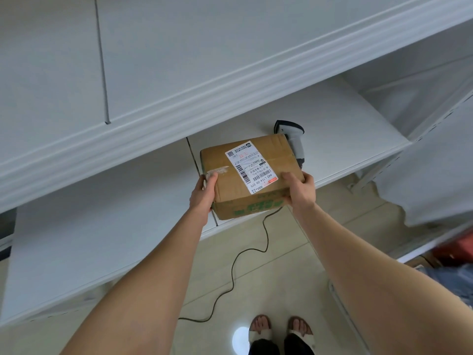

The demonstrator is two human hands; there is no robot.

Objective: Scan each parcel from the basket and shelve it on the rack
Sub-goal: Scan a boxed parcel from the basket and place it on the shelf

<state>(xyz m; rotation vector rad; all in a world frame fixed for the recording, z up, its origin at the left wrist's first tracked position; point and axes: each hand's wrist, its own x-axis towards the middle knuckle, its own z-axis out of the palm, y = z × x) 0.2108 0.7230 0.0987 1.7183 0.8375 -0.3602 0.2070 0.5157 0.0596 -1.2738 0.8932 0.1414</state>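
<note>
Beige floor tiles (294, 257) with pale grout lines fill the lower middle. A round light glare (240, 338) lies on them at six o'clock. The white rack (102, 226) spans from eight to two o'clock.

One camera only here, worn on the person's head, wide-angle, and it looked forward and steeply down. It sat near the rack (179, 103), whose shelf edges bowed across the upper frame. Both forearms reached up from the bottom corners to the left hand (203, 193) and right hand (302, 193) gripping the parcel (252, 176) at centre. Floor (281, 265) and sandalled feet (299, 329) lay directly below, at the bottom edge.
</note>
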